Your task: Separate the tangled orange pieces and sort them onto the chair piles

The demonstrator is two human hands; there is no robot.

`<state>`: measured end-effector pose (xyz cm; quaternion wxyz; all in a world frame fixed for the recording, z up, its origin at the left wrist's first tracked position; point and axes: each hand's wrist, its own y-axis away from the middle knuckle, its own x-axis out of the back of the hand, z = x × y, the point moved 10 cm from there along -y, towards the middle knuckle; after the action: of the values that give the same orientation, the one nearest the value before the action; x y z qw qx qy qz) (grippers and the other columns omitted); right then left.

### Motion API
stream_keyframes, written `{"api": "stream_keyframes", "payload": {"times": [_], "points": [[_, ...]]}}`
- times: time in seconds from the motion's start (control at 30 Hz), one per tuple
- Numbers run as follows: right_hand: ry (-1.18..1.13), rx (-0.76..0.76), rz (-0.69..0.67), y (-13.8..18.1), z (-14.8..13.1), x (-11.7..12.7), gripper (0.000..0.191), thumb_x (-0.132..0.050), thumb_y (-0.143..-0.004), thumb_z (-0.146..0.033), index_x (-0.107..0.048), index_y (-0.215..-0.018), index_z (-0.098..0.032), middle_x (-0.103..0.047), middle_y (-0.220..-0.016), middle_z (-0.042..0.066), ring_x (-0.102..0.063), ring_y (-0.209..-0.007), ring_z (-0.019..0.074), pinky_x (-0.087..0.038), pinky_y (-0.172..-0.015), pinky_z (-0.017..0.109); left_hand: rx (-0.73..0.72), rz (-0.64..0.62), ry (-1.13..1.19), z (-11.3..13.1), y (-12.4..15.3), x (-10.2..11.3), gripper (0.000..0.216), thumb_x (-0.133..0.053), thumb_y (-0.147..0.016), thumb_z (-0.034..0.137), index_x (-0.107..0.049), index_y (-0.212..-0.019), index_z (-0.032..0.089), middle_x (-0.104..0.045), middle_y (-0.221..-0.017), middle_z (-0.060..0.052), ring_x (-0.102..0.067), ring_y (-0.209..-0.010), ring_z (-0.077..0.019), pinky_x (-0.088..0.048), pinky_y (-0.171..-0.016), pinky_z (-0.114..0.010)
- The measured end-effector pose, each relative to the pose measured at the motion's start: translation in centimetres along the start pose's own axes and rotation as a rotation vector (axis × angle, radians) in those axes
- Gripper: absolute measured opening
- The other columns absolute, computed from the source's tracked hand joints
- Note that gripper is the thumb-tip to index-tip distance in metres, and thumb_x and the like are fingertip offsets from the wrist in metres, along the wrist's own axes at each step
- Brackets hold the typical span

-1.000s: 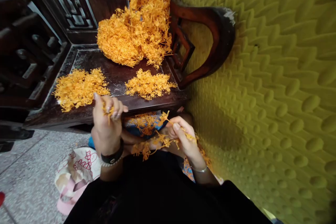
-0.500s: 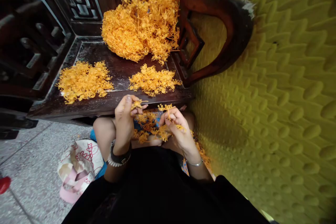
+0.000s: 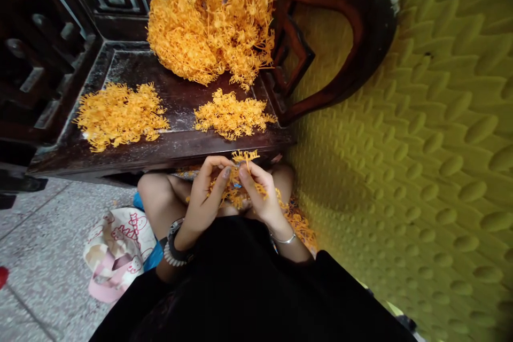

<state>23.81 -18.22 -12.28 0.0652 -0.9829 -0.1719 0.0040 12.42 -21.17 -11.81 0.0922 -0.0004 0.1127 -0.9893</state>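
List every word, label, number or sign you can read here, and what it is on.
No text can be read.
On the cloth bag on the floor: pink print, too blurred to read.
On the black wristband on the left arm: no legible numbers.
On the orange sprig pinched between left hand and right hand: no marking visible.

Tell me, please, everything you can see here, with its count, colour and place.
Seat: one, dark brown, ahead.
Large heap: one, orange, back of the seat.
Left pile: one, orange, seat front.
Right pile: one, orange, seat front.
Padded wall: one, yellow, right.
Bag: one, white and pink, floor, left.
Lap sprigs: many, orange, below the hands.
Orange sprig: one, pinched between both hands.
Left hand: one, black wristband, pinching the sprig.
Right hand: one, silver bangle, pinching the sprig.
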Motion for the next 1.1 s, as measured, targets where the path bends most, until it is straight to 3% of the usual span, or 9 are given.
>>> {"api": "stream_keyframes", "payload": {"times": [0.07, 0.23, 0.33, 0.43, 0.63, 0.83, 1.03, 1.1], "points": [[0.038, 0.031, -0.013, 0.1, -0.5, 0.0, 0.036, -0.052, -0.093, -0.046, -0.05, -0.069, -0.019, -0.043, -0.064, -0.003, -0.036, -0.058, 0.0102, -0.033, -0.056, 0.025, 0.047, -0.036, 0.036, -0.5, 0.2, 0.0, 0.014, -0.054, -0.093, 0.035, -0.058, -0.101, 0.024, -0.062, -0.095, -0.001, -0.059, -0.088, -0.0148, -0.047, -0.078, -0.024], [0.135, 0.069, -0.071, 0.1, -1.3, 0.1, 0.043, -0.053, -0.092, -0.049, -0.046, -0.062, -0.019, -0.039, -0.058, -0.003, -0.034, -0.053, 0.0093, -0.028, -0.05, 0.025, 0.19, -0.247, 0.13, -2.1, 0.7, -1.4, 0.022, -0.06, -0.089, 0.042, -0.066, -0.083, 0.021, -0.061, -0.072, 0.0, -0.054, -0.065, -0.0143, -0.046, -0.061, -0.025], [0.165, 0.069, -0.127, 0.3, -1.0, -0.3, 0.048, -0.052, -0.092, -0.05, -0.045, -0.055, -0.019, -0.039, -0.052, -0.003, -0.034, -0.049, 0.0093, -0.027, -0.047, 0.026, 0.184, -0.17, 0.217, -2.7, 0.8, -1.2, 0.03, -0.057, -0.089, 0.044, -0.066, -0.075, 0.019, -0.059, -0.067, -0.001, -0.051, -0.062, -0.014, -0.044, -0.06, -0.025], [0.023, 0.039, -0.125, 0.5, -0.1, -0.6, 0.051, -0.054, -0.088, -0.056, -0.044, -0.053, -0.02, -0.04, -0.047, -0.003, -0.034, -0.046, 0.0096, -0.027, -0.044, 0.026, 0.188, -0.094, 0.237, -2.9, 1.0, -1.3, 0.039, -0.056, -0.089, 0.048, -0.058, -0.065, 0.018, -0.05, -0.06, 0.001, -0.043, -0.056, -0.012, -0.037, -0.053, -0.024], [-0.382, -0.107, -0.032, 1.4, 2.0, -1.0, 0.051, -0.066, -0.078, -0.054, -0.036, -0.053, -0.022, -0.028, -0.04, -0.009, -0.024, -0.037, 0.0061, -0.019, -0.039, 0.023, 0.221, -0.182, 0.233, -2.3, 1.8, -2.5, 0.044, -0.057, -0.088, 0.051, -0.049, -0.06, 0.018, -0.038, -0.055, 0.003, -0.032, -0.05, -0.0095, -0.03, -0.048, -0.024], [-0.493, -0.096, -0.013, 2.3, 0.7, -1.3, 0.047, -0.067, -0.08, -0.049, -0.037, -0.055, -0.022, -0.021, -0.041, -0.011, -0.017, -0.035, 0.0053, -0.016, -0.038, 0.024, 0.363, -0.242, 0.535, -2.3, 2.8, -4.2, 0.043, -0.059, -0.086, 0.05, -0.045, -0.06, 0.019, -0.03, -0.049, 0.006, -0.024, -0.038, -0.0062, -0.022, -0.033, -0.02], [-0.631, -0.022, -0.029, 2.6, -1.3, -1.5, 0.046, -0.052, -0.09, -0.043, -0.028, -0.056, -0.023, -0.018, -0.043, -0.011, -0.012, -0.035, 0.0055, -0.018, -0.036, 0.023, 0.396, -0.054, 0.72, -1.3, 1.4, -3.1, 0.048, -0.06, -0.085, 0.048, -0.033, -0.056, 0.021, -0.022, -0.045, 0.008, -0.022, -0.036, -0.0061, -0.031, -0.033, -0.018], [-0.553, 0.035, 0.032, 2.6, -1.7, -0.1, 0.046, -0.051, -0.091, -0.043, -0.029, -0.056, -0.023, -0.02, -0.044, -0.01, -0.014, -0.035, 0.0062, -0.021, -0.038, 0.024, 0.368, -0.078, 0.697, -1.2, 1.2, -3.1, 0.046, -0.061, -0.085, 0.047, -0.037, -0.055, 0.02, -0.028, -0.044, 0.007, -0.028, -0.037, -0.0066, -0.033, -0.036, -0.018]]}}
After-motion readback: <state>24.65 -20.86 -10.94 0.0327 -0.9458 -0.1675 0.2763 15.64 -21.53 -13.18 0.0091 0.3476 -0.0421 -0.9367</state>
